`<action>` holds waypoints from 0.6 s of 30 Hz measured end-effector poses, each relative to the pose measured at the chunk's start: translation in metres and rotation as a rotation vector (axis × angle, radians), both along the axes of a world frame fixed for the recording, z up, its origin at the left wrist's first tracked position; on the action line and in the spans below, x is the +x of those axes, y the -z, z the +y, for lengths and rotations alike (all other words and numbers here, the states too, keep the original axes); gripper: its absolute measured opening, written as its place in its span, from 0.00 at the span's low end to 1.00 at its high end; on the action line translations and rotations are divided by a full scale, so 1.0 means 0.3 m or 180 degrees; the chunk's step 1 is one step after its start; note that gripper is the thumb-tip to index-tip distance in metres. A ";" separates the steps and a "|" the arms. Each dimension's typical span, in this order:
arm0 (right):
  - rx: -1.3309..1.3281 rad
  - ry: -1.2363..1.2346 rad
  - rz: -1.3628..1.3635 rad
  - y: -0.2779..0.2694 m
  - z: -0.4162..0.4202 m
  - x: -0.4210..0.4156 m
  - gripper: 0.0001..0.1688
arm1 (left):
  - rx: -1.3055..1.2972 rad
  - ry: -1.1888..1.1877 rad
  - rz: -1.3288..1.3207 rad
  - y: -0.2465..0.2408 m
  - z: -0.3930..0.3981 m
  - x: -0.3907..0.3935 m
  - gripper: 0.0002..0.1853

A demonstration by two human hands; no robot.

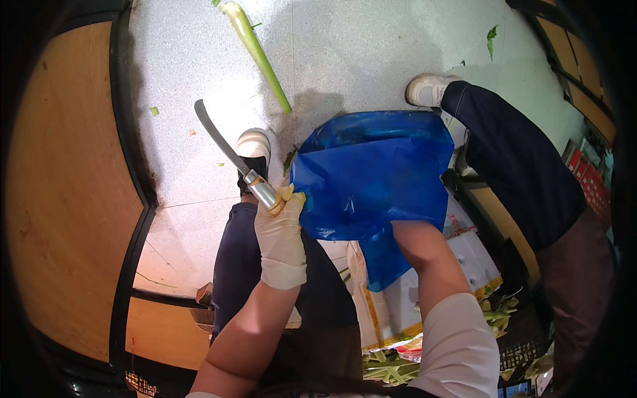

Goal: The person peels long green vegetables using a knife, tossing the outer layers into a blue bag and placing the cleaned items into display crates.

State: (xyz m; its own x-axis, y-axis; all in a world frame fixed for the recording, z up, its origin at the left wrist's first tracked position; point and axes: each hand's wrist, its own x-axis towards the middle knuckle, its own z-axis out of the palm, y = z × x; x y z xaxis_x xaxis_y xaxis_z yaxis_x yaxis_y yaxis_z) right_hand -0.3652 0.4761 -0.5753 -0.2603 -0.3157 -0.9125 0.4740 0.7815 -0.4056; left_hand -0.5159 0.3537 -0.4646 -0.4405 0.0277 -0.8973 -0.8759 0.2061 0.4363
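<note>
My left hand (281, 239), in a pale glove, grips a curved knife (219, 134). The blade bends up and to the left from a bright metal collar on its handle. The fingers of this hand also meet the left edge of a blue plastic bag (368, 184); whether they pinch it is hard to see. My right forearm (430, 258) runs into the bag, which hides the right hand. The bag hangs spread out over my lap, between the knees. A long green stalk (261, 59) with a pale end lies on the floor beyond it.
Below the bag sits a white box (393, 308) with yellow tape. Cut green stalks (390, 368) lie near my body, beside a black plastic crate (520, 353). Wooden panels (74, 199) with black frames border the left. Leaf scraps (491, 42) dot the speckled floor (358, 45).
</note>
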 end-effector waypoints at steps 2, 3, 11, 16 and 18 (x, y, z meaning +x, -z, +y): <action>-0.0011 -0.0022 0.0014 0.003 -0.003 -0.009 0.24 | 0.0012 -0.0051 0.0012 -0.008 0.000 -0.013 0.07; -0.0010 -0.0033 0.0011 0.002 -0.005 -0.009 0.24 | 0.0028 -0.0098 0.0006 -0.017 0.004 -0.013 0.06; -0.0046 -0.0159 0.0003 0.027 -0.013 -0.039 0.24 | 0.0112 -0.0243 -0.0005 -0.001 -0.029 -0.045 0.08; -0.0071 -0.0240 -0.0026 0.036 -0.012 -0.052 0.24 | 0.0068 -0.0323 0.0055 -0.008 -0.018 -0.044 0.07; -0.0077 -0.0263 -0.0049 0.033 -0.014 -0.052 0.24 | 0.0167 -0.0307 0.0024 -0.009 -0.025 -0.045 0.06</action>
